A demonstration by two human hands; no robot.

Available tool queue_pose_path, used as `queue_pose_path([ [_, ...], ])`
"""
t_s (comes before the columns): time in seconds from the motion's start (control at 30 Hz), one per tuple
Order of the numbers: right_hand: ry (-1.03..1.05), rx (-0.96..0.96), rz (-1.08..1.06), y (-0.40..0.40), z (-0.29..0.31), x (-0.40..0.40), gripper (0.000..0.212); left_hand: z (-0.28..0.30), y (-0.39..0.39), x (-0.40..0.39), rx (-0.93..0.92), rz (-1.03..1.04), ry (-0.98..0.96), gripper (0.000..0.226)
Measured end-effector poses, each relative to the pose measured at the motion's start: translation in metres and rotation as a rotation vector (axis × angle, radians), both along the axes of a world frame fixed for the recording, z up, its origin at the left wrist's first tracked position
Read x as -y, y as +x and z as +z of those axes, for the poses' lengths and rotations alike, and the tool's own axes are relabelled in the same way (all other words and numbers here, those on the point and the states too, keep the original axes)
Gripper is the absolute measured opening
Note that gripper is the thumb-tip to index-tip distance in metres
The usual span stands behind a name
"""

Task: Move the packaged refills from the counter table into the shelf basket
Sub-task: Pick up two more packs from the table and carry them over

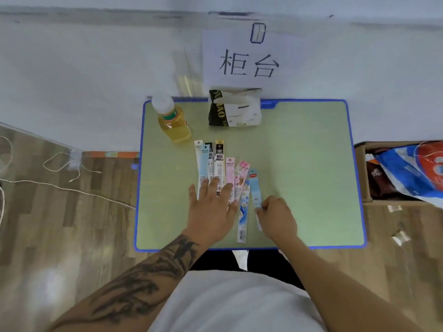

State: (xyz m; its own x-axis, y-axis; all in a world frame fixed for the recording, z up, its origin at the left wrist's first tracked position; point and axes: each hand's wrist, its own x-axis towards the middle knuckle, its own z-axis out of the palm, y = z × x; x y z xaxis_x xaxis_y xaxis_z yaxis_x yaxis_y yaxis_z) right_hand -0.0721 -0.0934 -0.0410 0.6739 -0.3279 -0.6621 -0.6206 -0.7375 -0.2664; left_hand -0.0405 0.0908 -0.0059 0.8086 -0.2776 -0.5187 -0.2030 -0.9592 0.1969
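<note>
1. Refills [221, 168] in long, thin, flat glossy packets are lying fanned out on the counter table [299, 164], a rectangular matte green top with a blue rim; they are sitting left of its middle, towards the near edge.
2. The left hand [211, 207] is pressing flat on the near ends of the white and pink packets, fingers straight and spread apart.
3. The right hand [278, 214] is pinching the near part of the light blue packet [254, 185], the rightmost one, fingers curled together around it.
4. A clear plastic bottle [173, 121] holding yellow liquid is standing at the far left corner; a soft tissue pack [235, 107] is sitting at the far edge.
5. A cardboard box [359, 173] right of the table is holding a crinkled blue-and-red bag [412, 168].
</note>
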Motion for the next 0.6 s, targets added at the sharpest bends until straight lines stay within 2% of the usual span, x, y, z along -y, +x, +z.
queue_pose_path([
  [0.07,0.03,-0.004,-0.1,-0.001,-0.002,0.004,0.01,0.001,0.002,0.0,0.024,-0.014,0.003,0.065],
  [0.13,0.072,0.008,-0.201,-0.002,0.001,0.008,0.012,0.002,0.005,0.003,0.025,-0.007,-0.014,0.058],
  [0.23,0.182,0.124,-0.314,-0.005,0.021,0.006,0.013,0.006,0.009,0.01,-0.002,0.077,-0.093,0.049],
  [0.3,0.279,0.194,-0.324,-0.006,0.042,-0.005,0.015,0.008,0.013,0.013,-0.135,0.241,-0.261,0.041],
  [0.37,0.383,0.232,-0.331,-0.009,0.06,-0.017,0.017,0.01,0.012,0.014,-0.301,0.501,-0.537,0.029],
  [0.4,0.424,0.241,-0.34,-0.011,0.067,-0.022,0.018,0.012,0.011,0.013,-0.314,0.574,-0.631,0.027],
  [0.6,0.577,0.234,-0.334,-0.013,0.07,-0.033,0.01,0.021,0.003,0.004,-0.364,0.865,-0.815,0.021],
])
